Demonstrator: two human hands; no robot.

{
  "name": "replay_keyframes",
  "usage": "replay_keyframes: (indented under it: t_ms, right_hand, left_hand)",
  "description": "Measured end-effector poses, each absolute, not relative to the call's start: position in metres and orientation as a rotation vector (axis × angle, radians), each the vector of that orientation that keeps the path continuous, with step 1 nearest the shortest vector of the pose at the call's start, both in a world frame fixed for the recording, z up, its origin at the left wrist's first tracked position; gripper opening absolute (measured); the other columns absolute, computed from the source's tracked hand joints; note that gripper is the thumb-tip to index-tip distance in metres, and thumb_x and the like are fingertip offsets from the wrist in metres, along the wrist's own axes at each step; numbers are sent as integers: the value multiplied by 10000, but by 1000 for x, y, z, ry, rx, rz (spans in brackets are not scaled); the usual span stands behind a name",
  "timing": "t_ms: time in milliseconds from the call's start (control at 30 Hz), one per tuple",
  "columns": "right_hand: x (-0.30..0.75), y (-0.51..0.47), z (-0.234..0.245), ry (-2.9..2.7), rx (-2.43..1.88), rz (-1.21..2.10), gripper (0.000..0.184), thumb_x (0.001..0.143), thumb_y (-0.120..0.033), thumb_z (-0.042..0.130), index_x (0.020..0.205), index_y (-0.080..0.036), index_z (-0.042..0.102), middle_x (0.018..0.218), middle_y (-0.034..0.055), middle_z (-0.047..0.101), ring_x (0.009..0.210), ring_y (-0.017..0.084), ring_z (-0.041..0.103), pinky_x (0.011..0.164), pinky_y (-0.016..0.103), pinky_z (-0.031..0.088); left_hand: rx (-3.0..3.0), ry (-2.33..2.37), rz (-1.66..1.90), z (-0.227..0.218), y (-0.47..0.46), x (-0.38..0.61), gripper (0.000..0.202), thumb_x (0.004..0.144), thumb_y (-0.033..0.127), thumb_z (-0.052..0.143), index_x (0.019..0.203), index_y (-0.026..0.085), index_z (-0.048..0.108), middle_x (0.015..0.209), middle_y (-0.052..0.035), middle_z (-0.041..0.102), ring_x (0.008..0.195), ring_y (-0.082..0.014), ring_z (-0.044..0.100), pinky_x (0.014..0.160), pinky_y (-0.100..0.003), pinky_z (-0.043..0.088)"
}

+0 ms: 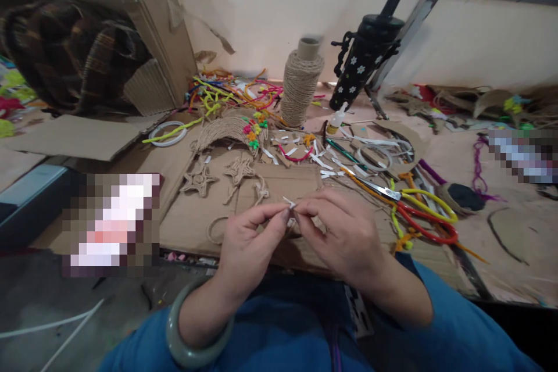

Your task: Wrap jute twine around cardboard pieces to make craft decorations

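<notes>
My left hand (257,238) and my right hand (340,232) meet over the cardboard sheet (279,183), both closed in a pinch. Between the fingertips is a small white strip (289,202), mostly covered by them. Beyond my hands lie two twine stars (199,179), the right one trailing a cord. Further back is a twine-wrapped arch (226,132) with small bright flowers (253,131) on its right end. A twine ring (214,230) shows partly behind my left hand. Scattered white strips (320,160) lie behind my right hand.
Scissors (418,209) with yellow and red handles lie right of my hands. Behind stand a twine cone (300,84), a small glue bottle (336,118) and a black flowered tumbler (364,61). Loose pipe cleaners (211,97) are heaped by a cardboard box (161,46) at the left.
</notes>
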State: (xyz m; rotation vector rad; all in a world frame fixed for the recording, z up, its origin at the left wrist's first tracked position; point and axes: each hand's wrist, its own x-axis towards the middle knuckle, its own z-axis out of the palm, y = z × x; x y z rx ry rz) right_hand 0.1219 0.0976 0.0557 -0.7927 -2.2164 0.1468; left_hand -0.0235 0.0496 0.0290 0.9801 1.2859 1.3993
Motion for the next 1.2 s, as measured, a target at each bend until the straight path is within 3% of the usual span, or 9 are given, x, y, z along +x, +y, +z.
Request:
replay_keyframes:
  t_ms: [233,433,600,967,1200]
  right_hand:
    - [122,100,56,-2181,-823,269,134,795,-79,574,683,-137,618,656,45,640,607,134,597,562,245,464]
    - [125,98,56,-2217,-779,267,105,860,-122,557,812,-160,642,768,41,676,716,132,629,667,244,491]
    - [124,97,56,-2224,-837,192,144,853,-133,547,739,-180,622,735,39,667,686,139,619,640,259,483]
    - [125,101,62,-2133,-858,557,115,784,-77,586,725,-169,620,662,-7,625,606,96,578,555,203,442]
    - [125,101,63,-2157,-865,558,112,781,-88,593,714,-168,630,653,-7,631,591,94,576,541,201,431]
  left_hand:
    - [975,1244,1411,30,50,-22,106,792,288,680,851,259,763,774,27,769,715,-104,667,692,-178,515]
    - [973,1294,1392,30,49,-23,120,791,292,673,843,235,765,826,-1,773,782,-142,681,734,-212,517]
    - [1015,1305,1381,33,50,-22,108,785,255,672,835,234,765,789,7,772,715,-123,667,686,-196,513]
    - [960,1257,1382,33,50,-22,109,769,297,699,828,236,768,787,2,769,738,-124,660,697,-192,502]
    - [936,1296,1372,36,52,-22,91,734,261,706,768,198,762,749,-20,765,686,-138,661,670,-216,509]
